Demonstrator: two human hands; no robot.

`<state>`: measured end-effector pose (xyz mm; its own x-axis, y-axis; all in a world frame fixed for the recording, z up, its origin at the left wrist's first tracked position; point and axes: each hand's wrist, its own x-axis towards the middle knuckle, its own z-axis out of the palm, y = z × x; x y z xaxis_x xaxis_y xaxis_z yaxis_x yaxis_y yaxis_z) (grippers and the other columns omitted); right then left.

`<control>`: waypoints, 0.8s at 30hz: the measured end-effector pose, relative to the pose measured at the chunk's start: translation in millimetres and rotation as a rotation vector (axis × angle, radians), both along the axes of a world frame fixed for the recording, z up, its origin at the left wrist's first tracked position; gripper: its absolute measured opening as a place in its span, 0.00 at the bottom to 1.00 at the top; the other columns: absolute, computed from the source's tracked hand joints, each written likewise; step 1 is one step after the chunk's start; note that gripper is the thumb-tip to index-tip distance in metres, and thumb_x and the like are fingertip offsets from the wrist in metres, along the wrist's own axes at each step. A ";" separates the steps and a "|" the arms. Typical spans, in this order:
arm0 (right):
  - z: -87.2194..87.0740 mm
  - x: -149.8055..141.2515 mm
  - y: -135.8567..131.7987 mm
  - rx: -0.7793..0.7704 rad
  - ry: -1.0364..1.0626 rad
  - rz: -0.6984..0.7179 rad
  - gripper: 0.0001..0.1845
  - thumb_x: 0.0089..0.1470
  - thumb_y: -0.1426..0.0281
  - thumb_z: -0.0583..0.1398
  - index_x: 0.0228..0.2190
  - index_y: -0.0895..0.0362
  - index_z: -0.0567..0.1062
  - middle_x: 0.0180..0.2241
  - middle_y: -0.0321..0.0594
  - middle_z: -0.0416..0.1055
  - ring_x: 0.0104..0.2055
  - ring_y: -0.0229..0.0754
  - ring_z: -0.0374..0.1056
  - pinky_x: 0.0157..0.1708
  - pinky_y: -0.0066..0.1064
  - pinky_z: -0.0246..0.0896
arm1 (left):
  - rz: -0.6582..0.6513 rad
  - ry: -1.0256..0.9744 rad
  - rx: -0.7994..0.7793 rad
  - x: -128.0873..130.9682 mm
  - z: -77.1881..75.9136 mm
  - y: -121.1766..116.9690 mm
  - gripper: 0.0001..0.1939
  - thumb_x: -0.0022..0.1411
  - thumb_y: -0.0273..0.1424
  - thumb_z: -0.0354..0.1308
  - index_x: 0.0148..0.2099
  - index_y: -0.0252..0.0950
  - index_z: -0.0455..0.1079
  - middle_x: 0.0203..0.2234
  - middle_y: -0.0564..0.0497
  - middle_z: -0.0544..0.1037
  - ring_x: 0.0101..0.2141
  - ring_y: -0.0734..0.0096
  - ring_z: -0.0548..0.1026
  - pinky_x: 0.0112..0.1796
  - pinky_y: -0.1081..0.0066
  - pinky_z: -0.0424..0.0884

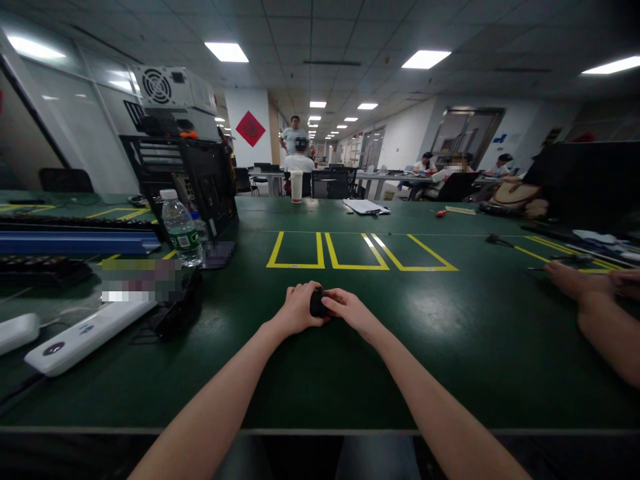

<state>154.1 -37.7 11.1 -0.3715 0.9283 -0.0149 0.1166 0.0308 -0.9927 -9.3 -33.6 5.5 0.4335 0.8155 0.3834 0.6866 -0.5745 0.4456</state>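
Just in front of me, over the green table, a small black object sits between my two hands. Its exact kind does not show; it looks dark and rounded, and fingers cover much of it. My left hand is closed around its left side, thumb below and fingers over the top. From the right, my right hand pinches the same object with thumb and fingertips. Beyond the hands, yellow tape outlines mark the table top.
To the left stand a water bottle, a white power strip and a black computer case. A clipboard and a white cup are at the far side. Another person's hands work at the right edge.
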 end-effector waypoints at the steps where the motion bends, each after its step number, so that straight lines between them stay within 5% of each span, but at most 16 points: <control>1: 2.0 0.1 -1.0 -0.003 -0.002 0.011 0.16 0.45 0.64 0.58 0.37 0.57 0.66 0.39 0.41 0.66 0.42 0.42 0.63 0.41 0.37 0.60 | 0.005 0.000 -0.003 -0.2 0.2 0.0 0.30 0.41 0.39 0.61 0.47 0.39 0.56 0.39 0.50 0.67 0.39 0.61 0.65 0.40 0.64 0.56; 17: 2.4 -1.1 0.1 -0.043 0.016 -0.005 0.16 0.45 0.63 0.58 0.36 0.57 0.66 0.38 0.42 0.66 0.42 0.42 0.63 0.42 0.37 0.59 | 0.000 0.004 -0.014 -0.1 -0.1 0.7 0.30 0.41 0.39 0.61 0.47 0.40 0.55 0.38 0.50 0.67 0.39 0.61 0.65 0.41 0.63 0.56; 24: 2.7 1.4 -3.3 0.057 0.006 0.041 0.16 0.43 0.64 0.59 0.36 0.54 0.64 0.37 0.38 0.66 0.41 0.41 0.63 0.39 0.37 0.60 | 0.015 0.035 -0.003 0.4 2.6 -1.5 0.29 0.42 0.39 0.60 0.47 0.39 0.56 0.37 0.49 0.68 0.38 0.59 0.65 0.40 0.62 0.56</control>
<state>155.5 -41.0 13.8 -0.4091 0.9116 0.0394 0.1085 0.0915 -0.9899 -8.8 -35.1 8.1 0.4343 0.8234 0.3653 0.7105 -0.5624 0.4229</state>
